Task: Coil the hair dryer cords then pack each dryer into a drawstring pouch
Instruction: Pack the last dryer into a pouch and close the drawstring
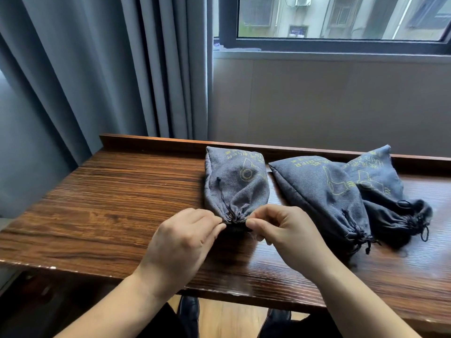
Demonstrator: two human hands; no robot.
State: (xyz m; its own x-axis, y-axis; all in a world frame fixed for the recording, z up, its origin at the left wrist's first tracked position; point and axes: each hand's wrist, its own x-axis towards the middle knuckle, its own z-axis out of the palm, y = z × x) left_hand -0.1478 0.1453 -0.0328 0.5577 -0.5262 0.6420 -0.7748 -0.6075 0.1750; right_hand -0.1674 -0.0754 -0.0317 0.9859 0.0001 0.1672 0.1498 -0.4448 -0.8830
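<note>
Three grey drawstring pouches with yellow print lie on the wooden table (109,191), all bulging and cinched at their near ends. The left pouch (234,181) lies in the middle of the table. My left hand (185,237) and my right hand (285,235) pinch its gathered mouth and black drawstring from either side. The middle pouch (319,189) and the right pouch (380,189) lie side by side to the right, overlapping slightly, with their cords loose. No hair dryer or cord is visible; the pouches hide their contents.
The table has a raised back lip (151,141) against the wall under a window (341,20). Grey curtains (97,69) hang at the left. The near table edge runs just in front of my wrists, with dark shoes (189,313) on the floor below.
</note>
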